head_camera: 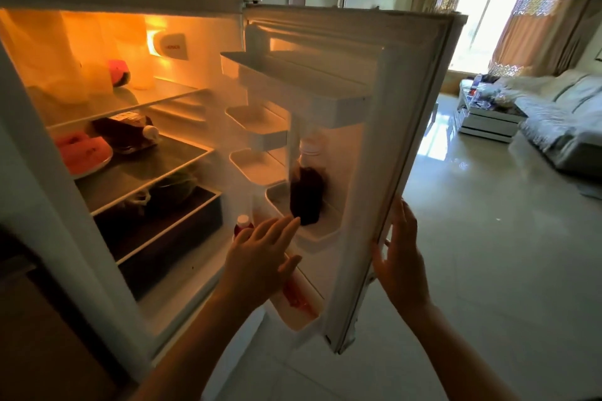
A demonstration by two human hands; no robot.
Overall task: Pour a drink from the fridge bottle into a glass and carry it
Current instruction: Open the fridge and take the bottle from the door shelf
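The fridge stands open, its door (391,127) swung to the right. A plastic bottle of dark drink (307,195) with a white cap stands upright in a door shelf. My left hand (260,260) is stretched towards it with fingers apart, its fingertips just short of the bottle's lower part. My right hand (402,257) rests with spread fingers against the outer edge of the door. A second dark bottle (125,132) lies on its side on the middle shelf inside. No glass is in view.
A small red bottle with a white cap (242,225) stands just left of my left hand. Watermelon slices (86,155) lie on a plate on the middle shelf. A sofa (560,117) and low table (485,114) stand far right on the tiled floor.
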